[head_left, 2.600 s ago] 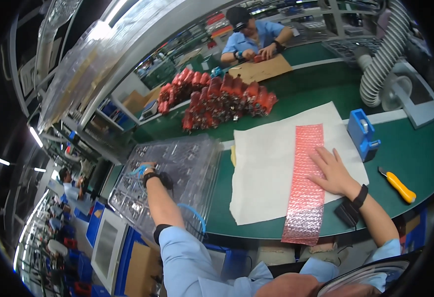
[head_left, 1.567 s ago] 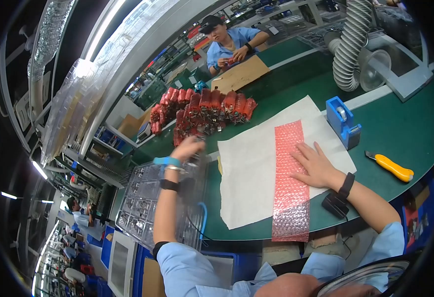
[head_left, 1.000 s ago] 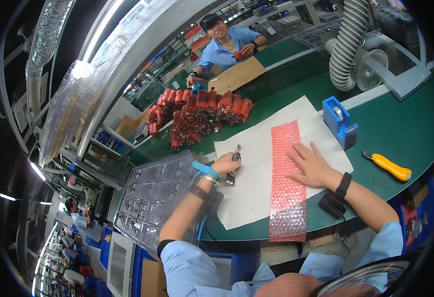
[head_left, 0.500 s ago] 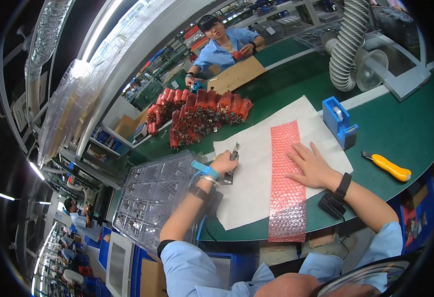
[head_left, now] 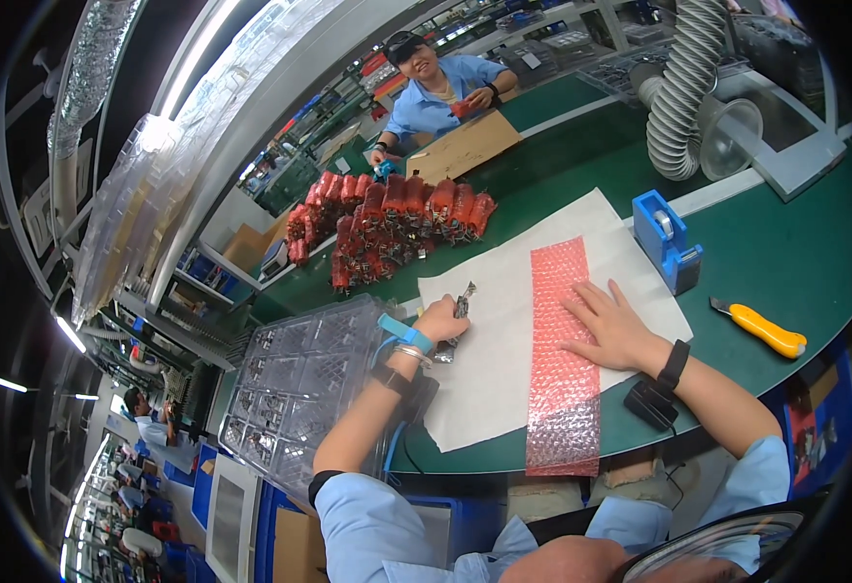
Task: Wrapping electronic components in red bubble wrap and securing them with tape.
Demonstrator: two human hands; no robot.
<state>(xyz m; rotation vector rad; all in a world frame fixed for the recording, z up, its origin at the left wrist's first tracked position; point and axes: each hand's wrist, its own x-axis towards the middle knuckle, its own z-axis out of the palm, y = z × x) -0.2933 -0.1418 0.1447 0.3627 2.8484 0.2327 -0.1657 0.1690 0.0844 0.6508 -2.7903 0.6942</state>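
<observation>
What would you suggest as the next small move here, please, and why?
I would probably move the left hand rightward to lay the slim metal part on the pink bubble wrap: that hand holds the part over the white sheet, left of the wrap, while the right hand is spread on the wrap, perhaps steadying it.

From my end I can read no lettering, number or sign, neither on the blue tape dispenser [head_left: 667, 245] nor on the pink bubble wrap [head_left: 562, 389] to its left.
</observation>
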